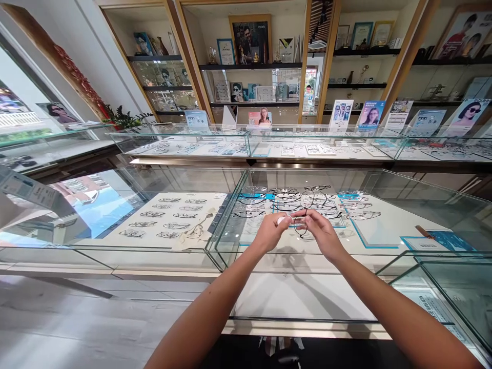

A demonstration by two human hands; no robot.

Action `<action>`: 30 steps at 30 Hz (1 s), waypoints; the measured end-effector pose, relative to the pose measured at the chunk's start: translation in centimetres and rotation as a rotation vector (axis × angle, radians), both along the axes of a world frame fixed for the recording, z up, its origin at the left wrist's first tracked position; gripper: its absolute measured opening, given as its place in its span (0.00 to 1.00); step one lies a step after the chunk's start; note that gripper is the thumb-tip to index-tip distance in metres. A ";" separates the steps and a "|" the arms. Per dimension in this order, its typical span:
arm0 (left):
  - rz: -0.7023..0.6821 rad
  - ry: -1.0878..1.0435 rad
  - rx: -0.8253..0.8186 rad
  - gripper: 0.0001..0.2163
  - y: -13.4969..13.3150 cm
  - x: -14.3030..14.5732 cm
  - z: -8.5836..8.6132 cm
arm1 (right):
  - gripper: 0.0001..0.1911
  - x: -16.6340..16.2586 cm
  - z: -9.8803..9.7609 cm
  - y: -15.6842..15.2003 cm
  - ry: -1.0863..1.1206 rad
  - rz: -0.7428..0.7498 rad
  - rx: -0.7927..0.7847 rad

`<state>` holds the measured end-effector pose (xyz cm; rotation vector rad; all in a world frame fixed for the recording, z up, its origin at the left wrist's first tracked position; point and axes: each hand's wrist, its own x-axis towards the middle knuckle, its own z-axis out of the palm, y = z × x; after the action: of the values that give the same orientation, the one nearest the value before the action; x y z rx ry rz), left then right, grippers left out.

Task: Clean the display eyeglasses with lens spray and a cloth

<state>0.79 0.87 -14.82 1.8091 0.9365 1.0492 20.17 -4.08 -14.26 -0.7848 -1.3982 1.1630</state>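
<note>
A pair of eyeglasses [302,236] with a thin dark frame is held up between my two hands, above the glass counter. My left hand [270,233] is closed, thumb and fingers pinched at the left side of the eyeglasses. Something small and white [283,220] shows at its fingertips; I cannot make out what it is. From the other side, my right hand [322,236] grips the frame with bent fingers. Parts of the eyeglasses are hidden by my fingers. Just behind them, several dark-framed glasses [284,192] stand in rows in the glass case.
A glass partition [226,220] separates this case from a left-hand one with more glasses [148,213] on a white board. At the right are a corner case [442,287] and a blue-and-white card [442,242]. Another display counter [269,160] runs behind, before tall shelves.
</note>
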 end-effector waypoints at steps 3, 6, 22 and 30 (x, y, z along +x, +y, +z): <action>-0.010 0.123 0.027 0.29 -0.4 0.1 0.0 | 0.15 0.1 0.0 0.2 0.025 -0.022 -0.011; -0.052 0.163 0.007 0.29 -0.6 0.3 0.1 | 0.15 0.0 0.0 0.0 0.037 -0.011 -0.007; 0.098 -0.100 0.033 0.26 0.2 -4.4 1.6 | 0.15 -0.1 0.1 -0.4 0.109 0.031 -0.082; 0.869 -0.028 0.141 0.14 4.3 -19.4 0.2 | 0.14 -0.2 0.2 -0.8 0.079 0.028 -0.109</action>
<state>-18.56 5.13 -14.61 1.4808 1.7350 1.6803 20.02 -4.88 -14.03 -0.7894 -1.2929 1.2873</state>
